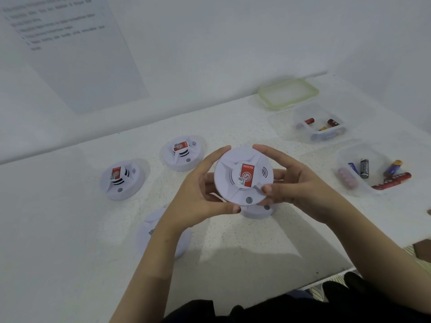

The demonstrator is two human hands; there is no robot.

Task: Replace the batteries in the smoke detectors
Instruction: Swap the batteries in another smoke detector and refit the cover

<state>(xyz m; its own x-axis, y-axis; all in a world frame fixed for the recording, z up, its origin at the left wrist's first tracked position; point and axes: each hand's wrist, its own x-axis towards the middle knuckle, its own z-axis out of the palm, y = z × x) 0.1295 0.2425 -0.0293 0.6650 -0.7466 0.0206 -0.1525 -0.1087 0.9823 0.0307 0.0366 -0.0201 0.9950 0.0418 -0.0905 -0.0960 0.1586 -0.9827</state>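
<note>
I hold a round white smoke detector (235, 183) with a red label above the table, face toward me. My left hand (200, 199) grips its left rim, thumb under the lower edge. My right hand (296, 183) grips the right rim, thumb on its front. Two more detectors lie on the table, one at the far left (122, 179) and one behind it to the right (183, 152). Another detector (149, 231) is partly hidden under my left forearm, and one more (258, 210) sits below the held one.
A clear tub (363, 183) at the right holds several batteries. A second clear tub (320, 124) behind it holds a few batteries too. A green-rimmed lid (288, 93) lies by the wall. A printed sheet (70, 43) hangs on the wall at left.
</note>
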